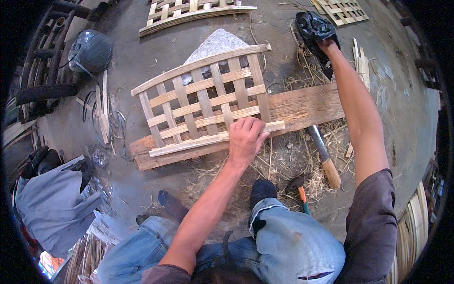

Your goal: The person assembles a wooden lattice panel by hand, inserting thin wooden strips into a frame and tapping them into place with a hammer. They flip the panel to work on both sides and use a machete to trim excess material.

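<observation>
Pressing down on the woven bamboo lattice [205, 102], your left hand [246, 137] lies flat and released, fingers spread over the panel's lower right corner where the bottom rail ends; it clamps nothing, only bears on the slats. The lattice is a slightly skewed rectangle of pale, flat bamboo strips, upright slats threaded over and under the crosswise ones so that square gaps show between them, with a thicker split strip along the top edge and another along the bottom. It lies on a rough, weathered wooden plank [302, 106] that runs under your left hand and on toward your right arm, its grain coarse and reddish brown. Beyond the lattice, farther from you than your left hand, a grey speckled stone slab [215, 42] shows through the gaps. Your right hand [326, 45] is stretched far out, well apart from the left, and is closed on a crumpled, glossy black plastic bag [313, 26]. Between your two arms, just beside the plank, lies a hammer [324, 158] with a dark metal shaft and a pale wooden grip, on a litter of dry, stringy bamboo shavings. Nearer your knee a small tool with an orange and green handle [301, 191] rests on the concrete floor [142, 57]. Past your left hand lies a second lattice panel [189, 12].
</observation>
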Action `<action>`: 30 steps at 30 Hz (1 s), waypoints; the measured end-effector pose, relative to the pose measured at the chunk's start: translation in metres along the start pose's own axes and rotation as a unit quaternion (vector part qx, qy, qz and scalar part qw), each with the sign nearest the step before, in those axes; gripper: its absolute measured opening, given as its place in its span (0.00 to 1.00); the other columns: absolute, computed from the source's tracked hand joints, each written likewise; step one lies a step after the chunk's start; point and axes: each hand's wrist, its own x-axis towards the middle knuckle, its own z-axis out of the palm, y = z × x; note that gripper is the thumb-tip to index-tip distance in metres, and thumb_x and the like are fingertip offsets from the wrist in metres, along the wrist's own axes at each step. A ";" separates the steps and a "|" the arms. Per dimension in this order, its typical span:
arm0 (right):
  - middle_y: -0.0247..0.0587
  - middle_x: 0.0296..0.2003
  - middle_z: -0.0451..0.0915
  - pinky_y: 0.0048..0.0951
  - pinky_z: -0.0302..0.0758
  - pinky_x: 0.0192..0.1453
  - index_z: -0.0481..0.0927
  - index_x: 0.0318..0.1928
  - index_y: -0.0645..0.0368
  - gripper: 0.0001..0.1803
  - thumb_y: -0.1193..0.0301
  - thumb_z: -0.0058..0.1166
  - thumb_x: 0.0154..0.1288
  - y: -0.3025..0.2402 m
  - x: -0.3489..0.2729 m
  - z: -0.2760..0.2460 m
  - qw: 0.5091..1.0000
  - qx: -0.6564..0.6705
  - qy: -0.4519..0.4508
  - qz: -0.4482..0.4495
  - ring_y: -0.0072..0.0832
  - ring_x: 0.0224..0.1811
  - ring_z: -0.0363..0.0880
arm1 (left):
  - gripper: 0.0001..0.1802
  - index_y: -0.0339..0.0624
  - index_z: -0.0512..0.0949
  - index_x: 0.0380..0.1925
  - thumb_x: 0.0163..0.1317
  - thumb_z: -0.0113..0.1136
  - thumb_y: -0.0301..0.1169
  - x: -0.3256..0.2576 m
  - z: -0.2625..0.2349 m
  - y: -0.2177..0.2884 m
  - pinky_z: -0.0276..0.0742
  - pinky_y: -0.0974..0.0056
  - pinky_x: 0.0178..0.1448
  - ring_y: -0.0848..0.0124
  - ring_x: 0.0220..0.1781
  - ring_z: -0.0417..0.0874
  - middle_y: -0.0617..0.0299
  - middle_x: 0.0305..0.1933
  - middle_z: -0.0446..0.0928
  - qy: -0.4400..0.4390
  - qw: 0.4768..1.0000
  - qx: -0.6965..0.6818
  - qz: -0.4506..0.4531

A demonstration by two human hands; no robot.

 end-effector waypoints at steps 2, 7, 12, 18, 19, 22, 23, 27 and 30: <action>0.47 0.73 0.58 0.40 0.51 0.79 0.60 0.72 0.53 0.32 0.52 0.35 0.74 0.003 0.008 0.004 1.000 -0.005 -0.009 0.003 0.43 0.75 0.55 | 0.18 0.45 0.79 0.38 0.46 0.74 0.32 0.000 -0.001 0.000 0.70 0.55 0.49 0.61 0.47 0.78 0.63 0.41 0.78 0.001 1.000 0.001 0.005; 0.47 0.73 0.58 0.40 0.51 0.79 0.60 0.72 0.55 0.33 0.50 0.33 0.74 0.016 0.029 0.023 0.999 -0.019 -0.026 0.003 0.43 0.76 0.54 | 0.19 0.48 0.79 0.40 0.47 0.73 0.34 -0.005 0.004 0.001 0.68 0.57 0.51 0.64 0.50 0.75 0.65 0.44 0.77 0.020 1.000 0.005 -0.009; 0.47 0.74 0.56 0.40 0.53 0.79 0.59 0.72 0.58 0.36 0.47 0.30 0.74 0.020 0.043 0.049 0.996 0.078 -0.040 0.027 0.44 0.75 0.55 | 0.19 0.48 0.80 0.40 0.47 0.73 0.34 -0.008 0.004 -0.001 0.69 0.56 0.51 0.63 0.51 0.76 0.65 0.44 0.78 0.039 0.999 0.006 -0.020; 0.47 0.70 0.63 0.41 0.56 0.77 0.65 0.69 0.55 0.34 0.47 0.36 0.73 0.064 0.059 0.082 0.996 0.073 0.055 0.004 0.43 0.73 0.60 | 0.19 0.50 0.77 0.35 0.43 0.74 0.33 -0.007 0.011 0.003 0.66 0.58 0.52 0.67 0.49 0.75 0.68 0.42 0.76 0.055 0.998 0.009 -0.004; 0.47 0.70 0.65 0.40 0.56 0.77 0.66 0.69 0.55 0.33 0.47 0.36 0.73 0.048 0.061 0.079 0.995 0.076 0.056 -0.005 0.43 0.73 0.61 | 0.18 0.50 0.78 0.36 0.45 0.74 0.34 -0.008 0.009 0.001 0.66 0.58 0.52 0.66 0.49 0.75 0.67 0.42 0.76 0.049 0.999 0.012 -0.011; 0.48 0.68 0.67 0.40 0.58 0.76 0.66 0.69 0.55 0.34 0.46 0.36 0.73 0.047 0.053 0.070 0.996 0.094 0.002 0.002 0.42 0.72 0.62 | 0.17 0.50 0.78 0.38 0.48 0.72 0.34 -0.010 0.008 0.001 0.66 0.56 0.53 0.65 0.50 0.74 0.67 0.43 0.76 0.034 0.999 0.004 -0.027; 0.48 0.68 0.67 0.40 0.58 0.76 0.66 0.69 0.54 0.35 0.45 0.36 0.72 0.051 0.049 0.068 0.994 0.112 -0.011 0.010 0.42 0.72 0.62 | 0.18 0.50 0.78 0.39 0.48 0.72 0.34 -0.010 0.009 0.002 0.66 0.57 0.53 0.64 0.50 0.74 0.67 0.43 0.76 0.033 0.999 0.000 -0.029; 0.50 0.69 0.66 0.39 0.57 0.76 0.66 0.69 0.54 0.34 0.45 0.35 0.72 0.067 0.036 0.054 0.993 0.109 0.005 0.050 0.42 0.73 0.60 | 0.19 0.51 0.79 0.42 0.48 0.72 0.33 -0.010 0.012 0.008 0.66 0.57 0.54 0.64 0.52 0.74 0.66 0.44 0.76 0.050 0.998 -0.004 -0.033; 0.52 0.69 0.64 0.38 0.54 0.77 0.67 0.68 0.56 0.29 0.54 0.38 0.75 0.006 0.025 0.046 0.989 0.030 0.133 0.052 0.45 0.73 0.59 | 0.17 0.50 0.79 0.42 0.50 0.70 0.31 -0.030 0.006 0.024 0.65 0.57 0.57 0.65 0.54 0.73 0.65 0.48 0.74 0.069 0.997 0.027 -0.037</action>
